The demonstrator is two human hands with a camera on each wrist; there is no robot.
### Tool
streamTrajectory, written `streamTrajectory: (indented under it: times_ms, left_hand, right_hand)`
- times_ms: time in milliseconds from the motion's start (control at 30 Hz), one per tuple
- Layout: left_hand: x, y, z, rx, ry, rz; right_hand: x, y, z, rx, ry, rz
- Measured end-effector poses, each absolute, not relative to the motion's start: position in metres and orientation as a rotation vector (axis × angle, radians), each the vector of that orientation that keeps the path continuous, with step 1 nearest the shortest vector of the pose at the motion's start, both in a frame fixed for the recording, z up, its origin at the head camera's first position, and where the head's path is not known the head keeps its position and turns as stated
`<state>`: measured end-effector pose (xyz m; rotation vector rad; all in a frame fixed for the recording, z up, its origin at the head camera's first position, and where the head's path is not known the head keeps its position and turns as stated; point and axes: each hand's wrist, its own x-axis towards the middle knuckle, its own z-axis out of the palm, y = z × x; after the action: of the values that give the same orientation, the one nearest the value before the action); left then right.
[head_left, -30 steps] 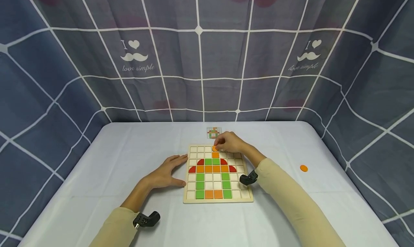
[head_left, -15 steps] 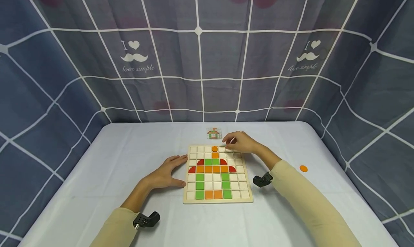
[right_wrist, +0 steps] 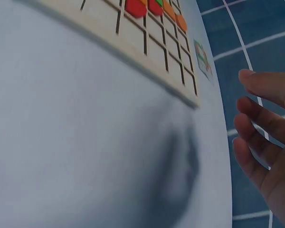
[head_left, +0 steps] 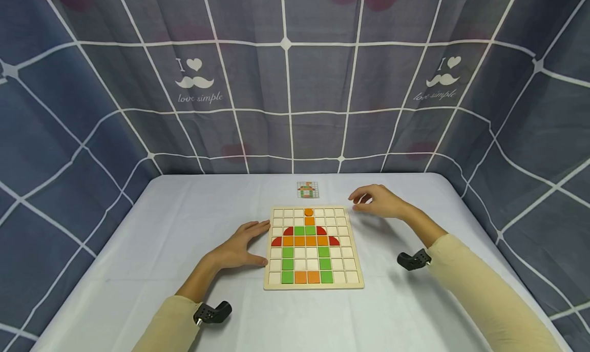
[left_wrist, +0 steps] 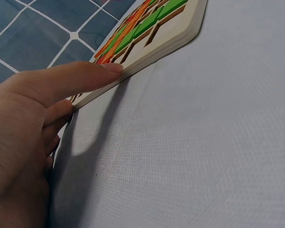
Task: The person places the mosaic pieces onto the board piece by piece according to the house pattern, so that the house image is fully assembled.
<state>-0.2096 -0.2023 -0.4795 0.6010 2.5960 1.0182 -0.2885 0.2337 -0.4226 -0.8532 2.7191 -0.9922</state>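
Observation:
A wooden grid board (head_left: pixel 346 252) lies on the table, with green, orange and red tiles making a house-like pattern. At the top of the pattern sits an orange disc (head_left: pixel 309 212), just above an orange square (head_left: pixel 309 221). My left hand (head_left: pixel 237 248) rests at the board's left edge, fingers extended; in the left wrist view its thumb (left_wrist: pixel 92 78) touches the rim. Off the board's upper right corner hovers my right hand (head_left: pixel 380 202), its fingers loosely bent and holding nothing. The right wrist view shows a gap between thumb and fingers (right_wrist: pixel 261 121).
A small pattern card (head_left: pixel 308 189) lies behind the board. The white-covered table (head_left: pixel 221 198) meets a grey-blue checked curtain (head_left: pixel 318 131) at the back and sides. Black wrist cameras are strapped to both sleeves.
My right hand has let go of the orange disc on the board's top row and moved right, off the board. Its arm now covers the loose disc's spot. My left hand stays put.

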Motion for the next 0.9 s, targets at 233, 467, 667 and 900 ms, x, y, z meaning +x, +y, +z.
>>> streamTrajectory:
  times_ms: [233, 467, 667, 900]
  left_hand:
    - [-0.209, -0.202, -0.478, 0.612, 2.596, 1.018]
    - [-0.209, -0.202, -0.480, 0.596, 2.600, 1.020]
    - [-0.210, -0.203, -0.479, 0.584, 2.599, 1.026]
    - [-0.209, -0.202, -0.480, 0.596, 2.599, 1.022]
  right_hand:
    - [-0.267, 0.292, -0.409, -0.715, 2.730, -0.940]
    - [-0.240, 0.350, -0.409, -0.590, 2.570, -0.996]
    - [-0.227, 0.387, -0.423, -0.447, 2.485, -0.969]
    - [-0.216, 0.410, -0.441, -0.504, 2.413, -1.016]
